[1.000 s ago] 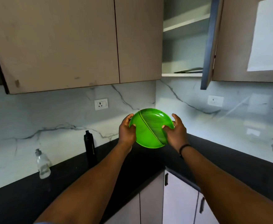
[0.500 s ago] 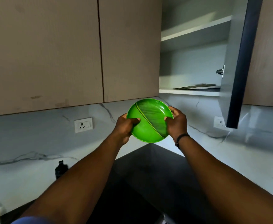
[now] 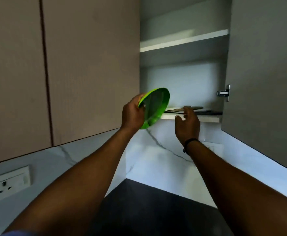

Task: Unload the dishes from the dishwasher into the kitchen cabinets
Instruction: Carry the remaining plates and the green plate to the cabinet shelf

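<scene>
A bright green divided plate (image 3: pixel 155 107) is tilted on edge at the mouth of the open corner cabinet, just left of and above its lower shelf (image 3: pixel 207 118). My left hand (image 3: pixel 133 114) grips the plate's left rim. My right hand (image 3: pixel 187 125) is off the plate, fingers loosely curled and holding nothing, just below the shelf's front edge. Flat dark plates (image 3: pixel 187 109) lie on that shelf behind the green one.
The open cabinet door (image 3: pixel 261 74) stands close on the right, its hinge (image 3: pixel 223 93) showing. An upper shelf (image 3: pixel 183 40) sits higher. Closed beige cabinets (image 3: pixel 71 65) fill the left. A wall socket (image 3: pixel 6 183) and dark countertop (image 3: pixel 156 210) lie below.
Both hands rose with the plate toward the cabinet. The right hand let go of the plate, which now tilts on edge in the left hand alone. The view has swung upward.
</scene>
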